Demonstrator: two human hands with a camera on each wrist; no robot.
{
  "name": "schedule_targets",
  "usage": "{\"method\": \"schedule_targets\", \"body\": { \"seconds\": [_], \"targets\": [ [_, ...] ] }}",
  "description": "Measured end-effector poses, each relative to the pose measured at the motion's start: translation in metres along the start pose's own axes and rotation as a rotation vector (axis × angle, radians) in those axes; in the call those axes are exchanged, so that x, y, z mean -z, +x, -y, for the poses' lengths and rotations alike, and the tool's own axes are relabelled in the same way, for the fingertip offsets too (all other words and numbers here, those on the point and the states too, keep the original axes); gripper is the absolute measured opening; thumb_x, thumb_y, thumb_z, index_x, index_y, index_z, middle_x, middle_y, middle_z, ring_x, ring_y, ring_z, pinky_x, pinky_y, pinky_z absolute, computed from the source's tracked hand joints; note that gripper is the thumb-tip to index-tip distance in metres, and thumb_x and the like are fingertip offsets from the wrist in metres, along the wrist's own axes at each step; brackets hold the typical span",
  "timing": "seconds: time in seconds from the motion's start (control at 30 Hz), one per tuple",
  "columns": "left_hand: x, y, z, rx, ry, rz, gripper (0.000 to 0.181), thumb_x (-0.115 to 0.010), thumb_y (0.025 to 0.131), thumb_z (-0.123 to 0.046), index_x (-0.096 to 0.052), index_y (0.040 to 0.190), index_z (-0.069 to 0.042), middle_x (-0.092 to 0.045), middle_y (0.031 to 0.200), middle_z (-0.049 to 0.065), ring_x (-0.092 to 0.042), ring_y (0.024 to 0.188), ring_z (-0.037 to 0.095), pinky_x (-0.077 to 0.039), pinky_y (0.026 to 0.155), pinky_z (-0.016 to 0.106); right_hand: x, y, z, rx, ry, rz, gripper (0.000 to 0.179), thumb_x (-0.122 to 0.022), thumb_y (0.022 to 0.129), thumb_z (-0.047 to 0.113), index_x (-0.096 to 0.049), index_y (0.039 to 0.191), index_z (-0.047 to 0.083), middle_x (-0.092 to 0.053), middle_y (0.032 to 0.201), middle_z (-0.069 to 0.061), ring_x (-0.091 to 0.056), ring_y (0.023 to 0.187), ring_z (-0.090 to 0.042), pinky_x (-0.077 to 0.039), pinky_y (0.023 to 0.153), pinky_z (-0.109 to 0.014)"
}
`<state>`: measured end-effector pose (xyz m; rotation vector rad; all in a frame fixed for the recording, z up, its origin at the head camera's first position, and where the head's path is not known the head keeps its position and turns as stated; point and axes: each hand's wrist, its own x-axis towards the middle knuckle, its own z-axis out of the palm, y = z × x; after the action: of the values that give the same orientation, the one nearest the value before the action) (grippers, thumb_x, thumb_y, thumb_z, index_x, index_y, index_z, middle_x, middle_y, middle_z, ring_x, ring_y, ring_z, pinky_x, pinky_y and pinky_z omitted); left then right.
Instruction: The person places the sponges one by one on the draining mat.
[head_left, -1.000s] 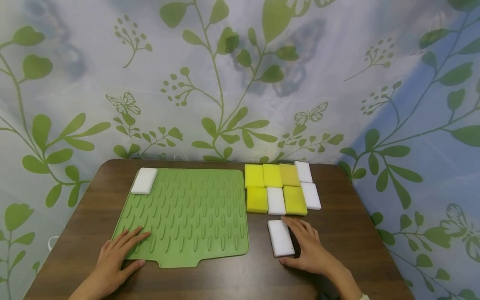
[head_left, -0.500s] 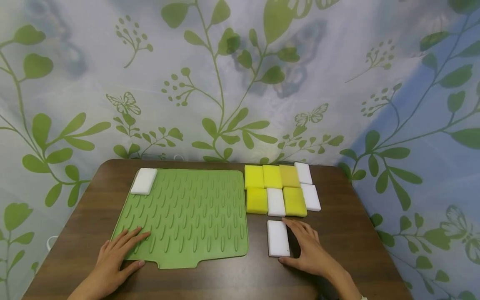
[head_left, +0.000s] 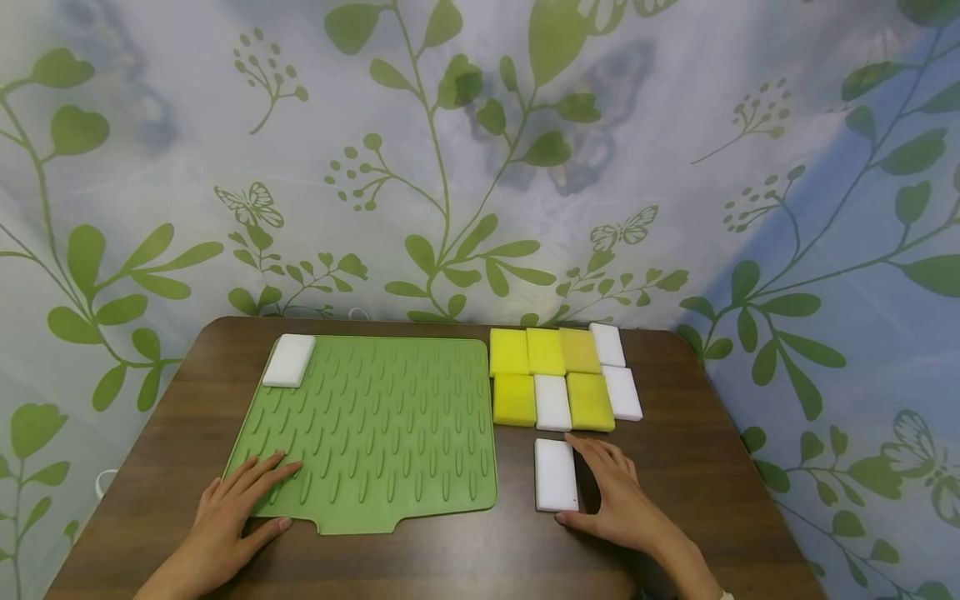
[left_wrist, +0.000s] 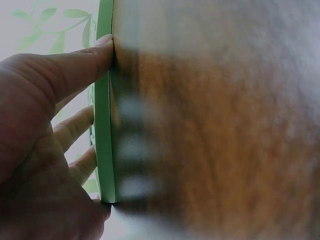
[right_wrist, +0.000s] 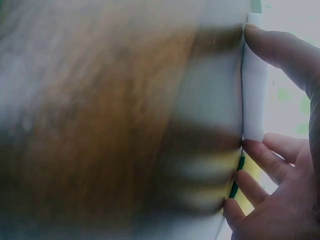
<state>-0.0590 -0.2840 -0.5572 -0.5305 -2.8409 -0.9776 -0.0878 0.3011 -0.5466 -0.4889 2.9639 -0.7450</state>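
On the table, a white sponge (head_left: 557, 475) lies flat with its long side pointing away from me. My right hand (head_left: 618, 500) spans it from the right, thumb at the near end and index finger at the far end. The right wrist view shows the same white sponge (right_wrist: 254, 95) between thumb and index finger; the other fingers are spread beyond it. My left hand (head_left: 228, 525) rests with spread fingers on the near left corner of a green ridged mat (head_left: 375, 433), its thumb on the table by the mat's near edge (left_wrist: 103, 135).
Another white sponge (head_left: 289, 361) sits on the mat's far left corner. Right of the mat, several yellow sponges (head_left: 508, 352) and white sponges (head_left: 622, 393) lie packed in two rows. The brown table (head_left: 450, 558) meets a leaf-patterned curtain (head_left: 480, 167) at the back.
The white sponge by my right hand has turned slightly, its near end swinging left, so it now lies straighter. Both hands have stayed almost where they were.
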Motion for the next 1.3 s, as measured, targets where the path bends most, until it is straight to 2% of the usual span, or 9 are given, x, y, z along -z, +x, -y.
{"method": "schedule_targets", "body": {
  "seconds": [0.1, 0.33, 0.57, 1.07, 1.3],
  "targets": [
    [0.000, 0.000, 0.000, 0.005, -0.001, 0.003, 0.075, -0.088, 0.089, -0.024, -0.056, 0.157, -0.029, -0.046, 0.168, 0.010, -0.037, 0.144, 0.063, -0.022, 0.097, 0.090, 0.001, 0.001, 0.001, 0.020, -0.012, -0.012, 0.113, -0.093, 0.074, 0.067, -0.042, 0.166, 0.026, -0.053, 0.162, 0.000, -0.041, 0.147, -0.031, -0.033, 0.108, -0.060],
    [0.000, 0.002, -0.001, -0.001, 0.003, -0.006, 0.075, -0.088, 0.088, -0.023, -0.057, 0.156, -0.028, -0.048, 0.167, 0.013, -0.037, 0.144, 0.063, -0.022, 0.097, 0.090, 0.006, 0.006, 0.006, 0.051, 0.014, -0.040, 0.110, -0.094, 0.074, 0.065, -0.045, 0.164, 0.025, -0.053, 0.159, 0.002, -0.040, 0.147, -0.026, -0.042, 0.111, -0.068],
    [0.002, 0.003, -0.003, 0.001, 0.003, -0.007, 0.076, -0.089, 0.088, -0.022, -0.057, 0.156, -0.028, -0.048, 0.167, 0.012, -0.037, 0.145, 0.063, -0.022, 0.097, 0.089, 0.012, 0.012, 0.009, 0.038, 0.008, -0.034, 0.111, -0.092, 0.074, 0.069, -0.045, 0.164, 0.025, -0.052, 0.159, 0.001, -0.040, 0.146, -0.025, -0.048, 0.111, -0.064],
    [0.002, 0.002, -0.003, -0.012, 0.009, -0.015, 0.076, -0.089, 0.087, -0.023, -0.057, 0.156, -0.028, -0.050, 0.165, 0.014, -0.039, 0.143, 0.063, -0.023, 0.097, 0.087, 0.012, 0.022, 0.021, -0.004, 0.057, 0.000, 0.111, -0.089, 0.074, 0.074, -0.040, 0.166, 0.034, -0.047, 0.161, 0.002, -0.041, 0.148, -0.025, -0.050, 0.111, -0.066],
    [0.002, 0.001, -0.002, -0.009, 0.009, -0.010, 0.075, -0.089, 0.087, -0.023, -0.057, 0.156, -0.028, -0.049, 0.165, 0.013, -0.038, 0.143, 0.063, -0.023, 0.097, 0.087, 0.010, 0.032, 0.030, 0.028, 0.057, 0.009, 0.111, -0.087, 0.076, 0.075, -0.040, 0.166, 0.030, -0.046, 0.163, 0.004, -0.042, 0.148, -0.023, -0.050, 0.113, -0.065]
  ]
}}
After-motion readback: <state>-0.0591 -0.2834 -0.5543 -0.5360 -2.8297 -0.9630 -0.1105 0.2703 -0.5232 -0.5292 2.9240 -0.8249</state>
